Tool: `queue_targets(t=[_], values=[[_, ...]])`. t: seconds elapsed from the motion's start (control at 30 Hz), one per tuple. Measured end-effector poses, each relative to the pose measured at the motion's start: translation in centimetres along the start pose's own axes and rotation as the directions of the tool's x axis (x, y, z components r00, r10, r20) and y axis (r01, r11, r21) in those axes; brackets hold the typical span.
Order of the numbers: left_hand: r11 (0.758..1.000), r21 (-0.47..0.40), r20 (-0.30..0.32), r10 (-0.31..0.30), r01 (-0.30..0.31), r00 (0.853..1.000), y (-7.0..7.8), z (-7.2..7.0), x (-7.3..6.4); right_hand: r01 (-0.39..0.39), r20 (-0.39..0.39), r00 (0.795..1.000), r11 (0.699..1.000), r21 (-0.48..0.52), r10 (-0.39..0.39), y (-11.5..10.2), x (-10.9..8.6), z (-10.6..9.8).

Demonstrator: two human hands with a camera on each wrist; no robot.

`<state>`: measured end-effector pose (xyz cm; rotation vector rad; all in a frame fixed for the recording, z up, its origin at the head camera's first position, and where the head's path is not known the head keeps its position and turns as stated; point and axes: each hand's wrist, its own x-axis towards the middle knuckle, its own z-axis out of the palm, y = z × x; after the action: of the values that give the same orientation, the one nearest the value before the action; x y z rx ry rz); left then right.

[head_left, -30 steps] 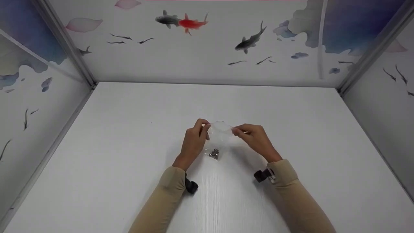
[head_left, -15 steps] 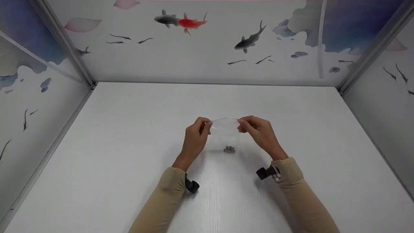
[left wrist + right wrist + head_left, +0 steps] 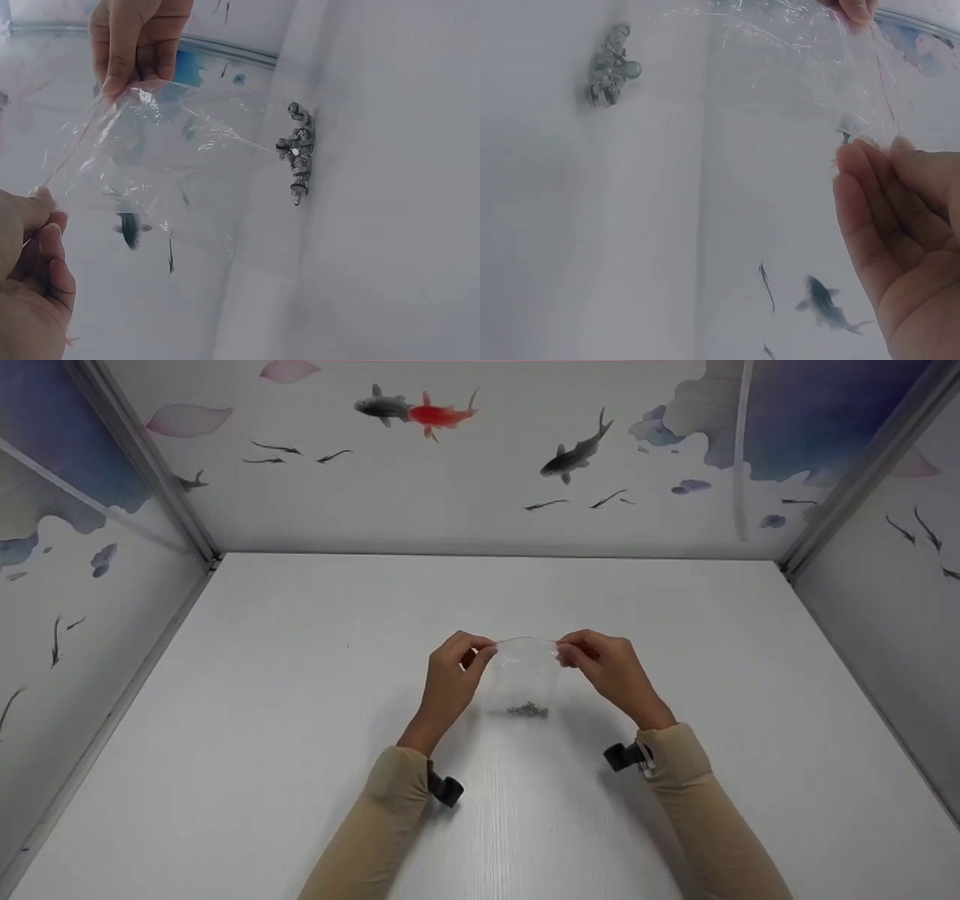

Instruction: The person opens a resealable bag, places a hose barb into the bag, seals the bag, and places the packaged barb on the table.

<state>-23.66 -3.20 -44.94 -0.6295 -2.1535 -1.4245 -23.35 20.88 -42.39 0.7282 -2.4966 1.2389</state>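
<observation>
My left hand [image 3: 453, 669] pinches one top corner of a clear zip bag [image 3: 527, 675] between thumb and fingers. The opposite top corner is pinched by my right hand [image 3: 613, 671], so the upper edge is stretched between them. A thin red line runs along that edge in the left wrist view. Small silvery metal fasteners [image 3: 298, 154] lie heaped along the bottom of the bag, some with a bolt-like shank. In the right wrist view the same metal pieces [image 3: 611, 69] are blurred, and the fingertips of the right hand [image 3: 907, 217] meet at the bag's corner.
A white tabletop [image 3: 300, 622] spreads around the hands. White panels with printed fish [image 3: 570, 457] enclose it at the back and both sides, joined by grey metal posts [image 3: 161, 472]. A black camera [image 3: 448, 791] sits on each wrist.
My right hand has moved right, drawing the bag's top edge wider. The bag has swung to hang between the hands, and the metal pieces have shifted right and spread along its bottom.
</observation>
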Motion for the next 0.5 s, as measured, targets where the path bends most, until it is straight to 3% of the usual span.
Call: queue_targets(t=[0.3,0.5], values=[[1.000,0.028,0.008,0.002,-0.002,1.000,0.19,0.28,0.14,-0.007,-0.033,0.999,0.995,-0.100,0.003,-0.36,0.11,0.15],[0.998,0.059,-0.001,0.008,-0.008,1.000,0.00,0.40,-0.01,0.037,-0.048,0.998,0.992,-0.119,-0.043,-0.20,0.07,0.56]])
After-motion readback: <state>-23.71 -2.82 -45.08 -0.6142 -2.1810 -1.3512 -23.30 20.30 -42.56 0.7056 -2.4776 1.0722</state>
